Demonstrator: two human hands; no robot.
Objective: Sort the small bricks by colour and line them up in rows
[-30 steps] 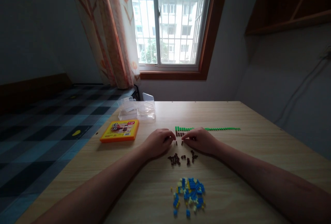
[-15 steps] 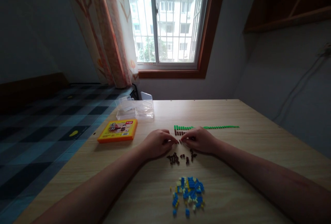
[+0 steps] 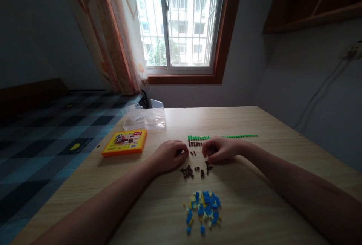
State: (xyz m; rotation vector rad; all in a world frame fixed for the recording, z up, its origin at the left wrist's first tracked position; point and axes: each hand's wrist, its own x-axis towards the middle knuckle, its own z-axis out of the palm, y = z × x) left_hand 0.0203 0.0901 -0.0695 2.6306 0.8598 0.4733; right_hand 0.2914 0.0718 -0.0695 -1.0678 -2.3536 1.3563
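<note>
My left hand (image 3: 172, 155) rests on the table, fingers loosely curled, thumb and index slightly apart with nothing visible between them. Just right of its fingertips lie two small brown bricks (image 3: 192, 153), side by side. Over the right end of the loose brown bricks, my right hand (image 3: 223, 149) bends down, thumb and index apart; its thumb tip is close to a small brown cluster (image 3: 208, 167). A larger brown pile (image 3: 187, 171) lies nearer me, to the left. Behind the hands runs a row of brown bricks (image 3: 195, 144), partly hidden by my right hand.
A long row of green bricks (image 3: 240, 136) lies behind the brown row. Blue, yellow and cream bricks (image 3: 207, 207) are heaped nearest me. At the left stand an orange-yellow box (image 3: 124, 143) and clear plastic containers (image 3: 145, 118). A checked bed (image 3: 56, 139) adjoins the table (image 3: 254, 199).
Both hands have drawn apart from the two small brown bricks, which stay on the table. My right hand has shifted toward the brown cluster. The camera view has turned slightly.
</note>
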